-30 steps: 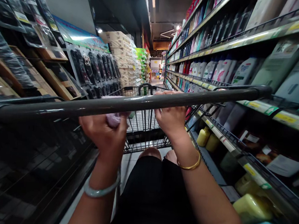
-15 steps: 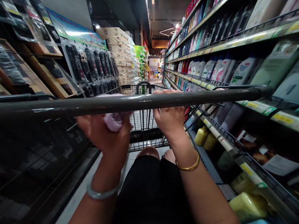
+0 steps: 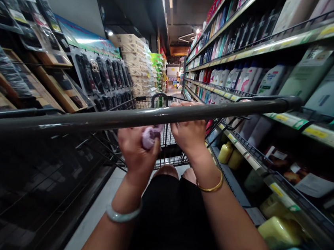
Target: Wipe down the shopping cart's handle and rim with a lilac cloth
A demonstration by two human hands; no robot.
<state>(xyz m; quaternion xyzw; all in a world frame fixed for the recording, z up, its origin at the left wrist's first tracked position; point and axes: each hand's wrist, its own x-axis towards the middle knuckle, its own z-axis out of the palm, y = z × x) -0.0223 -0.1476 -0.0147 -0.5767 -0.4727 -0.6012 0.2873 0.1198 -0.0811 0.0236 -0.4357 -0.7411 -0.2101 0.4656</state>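
Note:
A dark shopping cart handlebar [image 3: 96, 120] slants across the view, with the cart's wire basket [image 3: 170, 137] beyond it. My left hand [image 3: 136, 147] is closed around a bunched pale purple cloth [image 3: 150, 136], just under the bar; whether it touches the bar I cannot tell. My right hand [image 3: 190, 133] is wrapped round the handlebar right of the middle, its fingertips partly hidden behind the bar. A pale bangle [image 3: 123, 215] circles my left wrist and a gold bangle [image 3: 213, 182] my right.
Along the right run shelves [image 3: 304, 125] of bottles, with yellow bottles [image 3: 281, 230] low down, close to my right arm. On the left hang packaged goods [image 3: 94, 73] near stacked cartons [image 3: 135, 60]. A narrow aisle leads ahead.
My left hand, with the purple cloth in it, has moved right along the bar, closer to my right hand. My right hand keeps its place on the handlebar.

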